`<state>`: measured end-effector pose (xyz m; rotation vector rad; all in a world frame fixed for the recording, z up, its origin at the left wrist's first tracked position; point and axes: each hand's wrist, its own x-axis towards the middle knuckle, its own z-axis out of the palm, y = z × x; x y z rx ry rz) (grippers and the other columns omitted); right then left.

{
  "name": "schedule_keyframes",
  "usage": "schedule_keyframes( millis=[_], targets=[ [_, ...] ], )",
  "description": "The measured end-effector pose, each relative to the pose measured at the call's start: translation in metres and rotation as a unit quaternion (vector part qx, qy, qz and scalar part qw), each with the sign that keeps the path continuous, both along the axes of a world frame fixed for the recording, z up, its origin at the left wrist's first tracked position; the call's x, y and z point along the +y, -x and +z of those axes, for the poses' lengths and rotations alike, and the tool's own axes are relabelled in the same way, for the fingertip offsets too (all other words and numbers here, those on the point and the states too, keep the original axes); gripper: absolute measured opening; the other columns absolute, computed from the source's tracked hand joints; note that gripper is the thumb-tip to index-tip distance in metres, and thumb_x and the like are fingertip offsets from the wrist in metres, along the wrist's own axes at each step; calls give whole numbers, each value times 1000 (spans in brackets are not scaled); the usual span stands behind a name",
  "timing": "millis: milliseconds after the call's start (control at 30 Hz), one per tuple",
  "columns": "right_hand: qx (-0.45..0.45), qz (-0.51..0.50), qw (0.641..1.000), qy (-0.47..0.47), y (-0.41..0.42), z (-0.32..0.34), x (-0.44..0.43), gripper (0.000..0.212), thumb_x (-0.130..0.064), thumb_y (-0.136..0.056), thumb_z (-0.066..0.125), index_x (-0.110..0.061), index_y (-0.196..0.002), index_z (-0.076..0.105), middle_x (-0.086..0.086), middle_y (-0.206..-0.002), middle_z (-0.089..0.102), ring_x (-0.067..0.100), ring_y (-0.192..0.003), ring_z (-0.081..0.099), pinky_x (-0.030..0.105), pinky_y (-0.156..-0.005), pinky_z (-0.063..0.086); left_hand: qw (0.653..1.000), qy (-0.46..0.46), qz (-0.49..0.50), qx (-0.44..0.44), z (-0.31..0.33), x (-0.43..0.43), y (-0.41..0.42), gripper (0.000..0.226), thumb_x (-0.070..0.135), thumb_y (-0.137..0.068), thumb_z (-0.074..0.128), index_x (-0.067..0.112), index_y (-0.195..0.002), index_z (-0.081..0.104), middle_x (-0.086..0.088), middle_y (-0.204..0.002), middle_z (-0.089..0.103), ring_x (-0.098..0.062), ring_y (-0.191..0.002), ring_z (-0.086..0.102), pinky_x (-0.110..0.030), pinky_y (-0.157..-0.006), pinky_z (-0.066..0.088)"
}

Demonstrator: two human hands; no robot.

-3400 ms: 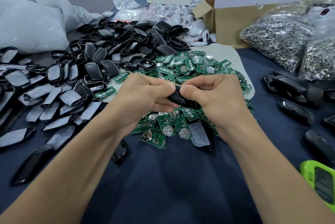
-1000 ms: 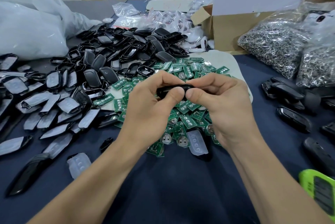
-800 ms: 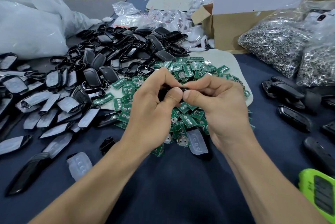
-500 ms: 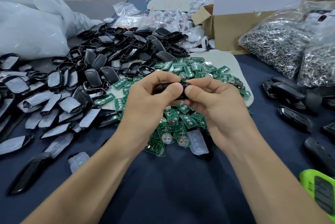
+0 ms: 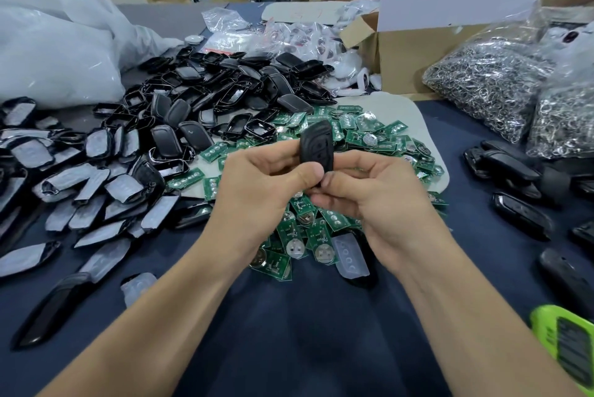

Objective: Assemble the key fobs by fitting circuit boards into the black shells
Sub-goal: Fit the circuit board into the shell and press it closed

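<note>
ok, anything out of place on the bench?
Green circuit boards spill off the pale mat onto the dark blue tablecloth; one translucent rubber button pad lies alone, front left. No visible damage. Left hand and right hand pinch the black key fob shell.

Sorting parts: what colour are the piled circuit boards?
The circuit boards are green, seen best in the head view.

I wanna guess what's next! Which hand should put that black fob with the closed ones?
Probably the right hand: it pinches the key fob, and the closed fobs lie on its side of the table.
</note>
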<state>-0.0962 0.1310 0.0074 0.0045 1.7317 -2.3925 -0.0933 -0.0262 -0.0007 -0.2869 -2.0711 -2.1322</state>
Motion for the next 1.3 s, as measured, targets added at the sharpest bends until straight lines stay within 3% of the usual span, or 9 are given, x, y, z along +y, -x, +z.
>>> schedule_keyframes(
  millis=[200,267,367,500,633,833,967,1167,1300],
  targets=[
    [-40,44,994,89,0,-4,-9,18,8,-85,67,0,-100,70,27,-92,66,21,-73,75,29,-69,62,991,89,93,34,3,2,-7,26,18,-80,83,35,-101,83,13,-95,81,-11,-93,79,-36,-85,64],
    [-33,53,994,89,-1,-4,-13,19,11,-94,60,-1,-106,69,27,-99,57,18,-73,71,30,-71,62,978,142,143,47,4,5,-11,32,28,-75,86,48,-99,80,25,-92,78,0,-92,76,-27,-87,61],
    [-36,69,992,100,0,-4,-14,24,13,-98,52,5,-117,65,26,-104,63,22,-82,70,31,-71,63,962,184,186,70,7,10,-16,45,26,-72,92,64,-90,74,39,-90,72,13,-92,71,-10,-83,54],
    [-19,86,992,89,-1,-4,-11,26,13,-98,53,4,-118,65,19,-99,71,24,-89,73,33,-75,63,959,184,199,78,6,12,-17,44,20,-70,94,55,-90,77,36,-96,73,11,-95,71,-19,-88,59],
    [60,1,998,-11,0,-4,-4,29,19,-89,63,-7,-94,74,9,-88,79,17,-79,74,26,-71,59,956,196,208,64,5,9,-16,35,22,-71,95,41,-98,82,24,-93,79,3,-93,74,-31,-89,61],
    [153,-90,968,-176,2,-5,3,36,16,-75,77,-20,-79,79,0,-79,79,17,-76,77,32,-72,61,945,240,207,79,4,9,-16,29,27,-74,94,40,-98,82,26,-90,78,4,-87,73,-33,-84,61],
    [172,-112,954,-217,3,-7,2,34,10,-76,79,-24,-81,80,-6,-79,79,13,-77,77,37,-76,64,950,232,193,86,1,9,-15,45,22,-75,93,48,-106,74,32,-90,75,7,-83,73,-31,-80,62],
    [210,-108,957,-168,1,-2,3,38,7,-71,79,-30,-80,82,-4,-72,77,10,-66,70,23,-65,58,998,45,40,-3,1,-1,-1,28,-4,-78,83,21,-92,84,-1,-91,82,-19,-89,80,-25,-78,61],
    [220,-89,962,-138,0,-1,3,38,9,-72,82,-27,-82,84,3,-66,74,13,-60,62,27,-60,55,999,-1,-18,-33,2,-4,2,23,-3,-80,79,17,-91,84,-6,-91,82,-11,-77,75,-19,-67,55]
  ],
)
